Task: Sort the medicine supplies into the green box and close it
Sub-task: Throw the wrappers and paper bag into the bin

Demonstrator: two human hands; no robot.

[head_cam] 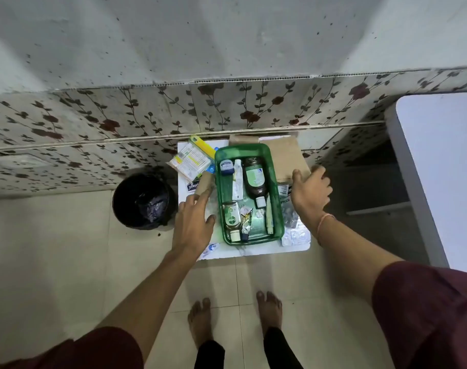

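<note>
Head: two bottles [255, 179] (boxed).

A: How is the floor [67, 262] finished?
B: Pale tiles are laid.
A: And the wall [227, 35]?
B: Grey, speckled above; rose-patterned panels [93, 121] are fitted below. A black bin [141, 201] is placed beside it.

The open green box [249, 194] sits on a small white table [253, 250] against the flowered wall, holding a large brown bottle [255, 179], a smaller bottle [231, 219] and tubes. The left hand [193, 222] reaches toward a tan roll [204, 186] left of the box. The right hand [309, 187] spreads its fingers [297, 177] over cardboard [285, 158] to the right.
</note>
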